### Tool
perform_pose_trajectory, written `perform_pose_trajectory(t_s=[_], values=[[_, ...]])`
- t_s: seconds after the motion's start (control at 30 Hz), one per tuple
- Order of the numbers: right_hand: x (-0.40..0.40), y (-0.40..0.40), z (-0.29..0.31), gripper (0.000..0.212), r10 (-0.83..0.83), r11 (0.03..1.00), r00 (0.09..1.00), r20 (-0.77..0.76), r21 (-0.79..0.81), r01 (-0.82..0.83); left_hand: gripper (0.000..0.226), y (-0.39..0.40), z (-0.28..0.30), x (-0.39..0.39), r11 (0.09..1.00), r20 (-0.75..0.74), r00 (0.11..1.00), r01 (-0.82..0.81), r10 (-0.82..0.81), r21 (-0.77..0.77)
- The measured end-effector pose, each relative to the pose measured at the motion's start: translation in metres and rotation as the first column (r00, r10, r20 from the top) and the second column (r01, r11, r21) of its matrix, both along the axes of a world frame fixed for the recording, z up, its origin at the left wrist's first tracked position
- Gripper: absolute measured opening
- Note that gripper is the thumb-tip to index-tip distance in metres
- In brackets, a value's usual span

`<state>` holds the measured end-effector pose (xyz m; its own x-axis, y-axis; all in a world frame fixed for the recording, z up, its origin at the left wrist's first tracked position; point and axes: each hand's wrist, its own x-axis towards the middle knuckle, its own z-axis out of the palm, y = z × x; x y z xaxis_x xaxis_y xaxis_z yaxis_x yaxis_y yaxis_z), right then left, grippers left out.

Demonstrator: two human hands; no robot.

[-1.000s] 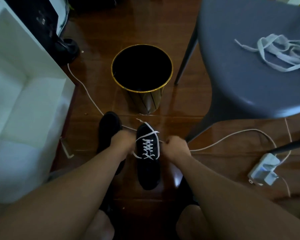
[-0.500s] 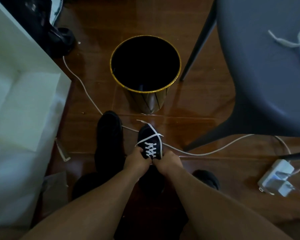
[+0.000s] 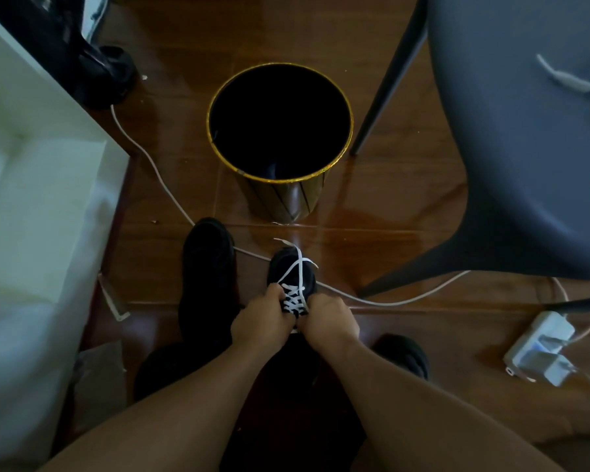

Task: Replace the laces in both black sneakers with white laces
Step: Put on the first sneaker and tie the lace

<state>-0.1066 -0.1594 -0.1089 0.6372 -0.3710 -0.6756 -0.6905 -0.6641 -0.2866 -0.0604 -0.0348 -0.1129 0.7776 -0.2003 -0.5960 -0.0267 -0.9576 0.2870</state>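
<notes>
No text, label, brand, number or sign can be read anywhere in the head view; the picture is dim, and the surfaces that show carry no lettering clear enough to make out.

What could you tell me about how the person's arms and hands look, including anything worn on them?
Both forearms are bare for as far as the view shows, with no sleeves in sight. The left hand and right hand wear no gloves, and no watch, bracelet or ring is visible, though the dim light hides fine detail.
</notes>
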Motion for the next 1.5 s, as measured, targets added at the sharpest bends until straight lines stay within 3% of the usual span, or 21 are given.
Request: perform_pose_trajectory(t_s=[0.03,0.07,0.13,0.2,0.27,0.33,0.4,0.43,0.5,0.57,0.63,0.7,0.77,0.9,0.97,1.03,1.1,1.2,1.27,1.37,1.5], values=[[0.0,-0.002,0.0,0.018,-0.065,0.997,0.998,0.0,0.053,0.065,0.029,0.002,-0.004,0.0,0.985,-0.063,0.988,-0.147,0.141,-0.095],[-0.001,-0.005,-0.001,0.018,-0.155,0.98,0.988,0.006,0.13,0.153,0.026,0.004,-0.008,0.002,0.904,-0.176,0.924,-0.371,0.338,-0.212],[-0.001,-0.011,-0.003,0.02,-0.364,0.894,0.931,0.003,0.28,0.348,0.02,0.008,-0.011,0.011,0.563,-0.442,0.637,-0.769,0.632,-0.303],[0.0,-0.012,-0.003,0.024,-0.555,0.77,0.832,-0.009,0.374,0.517,0.018,0.007,-0.005,0.024,0.334,-0.601,0.447,-0.895,0.663,-0.297],[0.004,-0.009,-0.001,0.026,-0.647,0.678,0.763,-0.021,0.441,0.587,0.019,0.0,0.007,0.036,0.271,-0.671,0.411,-0.912,0.617,-0.308],[0.01,-0.007,0.004,0.026,-0.539,0.754,0.842,0.003,0.447,0.481,0.019,-0.009,0.019,0.046,0.323,-0.684,0.495,-0.869,0.537,-0.375],[0.016,-0.004,0.011,0.02,-0.267,0.866,0.963,0.028,0.445,0.227,0.018,-0.018,0.028,0.052,0.458,-0.621,0.665,-0.742,0.414,-0.489],[0.019,-0.001,0.016,0.015,-0.184,0.86,0.982,0.043,0.491,0.139,0.016,-0.022,0.031,0.053,0.531,-0.565,0.75,-0.652,0.346,-0.541],[0.024,0.002,0.024,0.013,-0.181,0.786,0.978,0.105,0.613,0.08,0.012,-0.028,0.036,0.054,0.636,-0.475,0.854,-0.489,0.21,-0.597],[0.027,-0.003,0.035,0.019,-0.239,0.729,0.966,0.096,0.675,0.113,0.013,-0.027,0.035,0.053,0.692,-0.436,0.886,-0.413,0.157,-0.591],[0.028,-0.015,0.042,0.02,-0.178,0.708,0.984,0.001,0.695,0.127,0.012,-0.017,0.031,0.05,0.761,-0.398,0.899,-0.386,0.183,-0.522],[0.03,-0.032,0.044,0.033,-0.033,0.75,0.996,-0.085,0.657,0.081,0.015,-0.003,0.026,0.045,0.877,-0.34,0.933,-0.261,0.121,-0.403],[0.031,-0.044,0.045,0.027,0.096,0.826,0.992,-0.084,0.563,-0.032,0.016,0.01,0.02,0.036,0.947,-0.331,0.943,-0.09,-0.019,-0.31],[0.036,-0.042,0.049,0.004,0.373,0.899,0.925,0.075,0.215,-0.38,0.021,0.011,0.023,0.03,0.953,-0.316,0.935,0.064,-0.16,-0.295],[0.035,-0.035,0.049,0.019,0.411,0.897,0.897,0.161,0.108,-0.429,0.025,0.003,0.027,0.03,0.943,-0.276,0.948,0.066,-0.161,-0.325],[0.029,-0.028,0.045,0.027,0.443,0.887,0.855,0.269,0.004,-0.461,0.026,-0.005,0.03,0.03,0.891,-0.371,0.929,-0.157,-0.013,-0.426],[0.021,-0.022,0.042,0.03,0.43,0.893,0.808,0.402,-0.06,-0.446,0.024,-0.007,0.035,0.032,0.826,-0.531,0.841,-0.371,0.104,-0.425],[0.012,-0.018,0.039,0.023,0.416,0.9,0.742,0.526,-0.123,-0.417,0.025,-0.003,0.035,0.035,0.836,-0.665,0.734,-0.446,0.139,-0.318],[0.008,-0.017,0.035,0.015,0.396,0.91,0.733,0.553,-0.13,-0.393,0.027,0.0,0.036,0.038,0.857,-0.671,0.731,-0.421,0.125,-0.298],[0.007,-0.018,0.033,0.005,0.295,0.949,0.798,0.526,-0.062,-0.311,0.027,0.005,0.036,0.043,0.922,-0.56,0.828,-0.202,-0.019,-0.33],[0.005,-0.019,0.042,0.01,-0.044,0.983,0.917,0.398,0.182,-0.032,0.03,0.005,0.043,0.051,0.953,-0.45,0.884,-0.021,-0.123,-0.301]])
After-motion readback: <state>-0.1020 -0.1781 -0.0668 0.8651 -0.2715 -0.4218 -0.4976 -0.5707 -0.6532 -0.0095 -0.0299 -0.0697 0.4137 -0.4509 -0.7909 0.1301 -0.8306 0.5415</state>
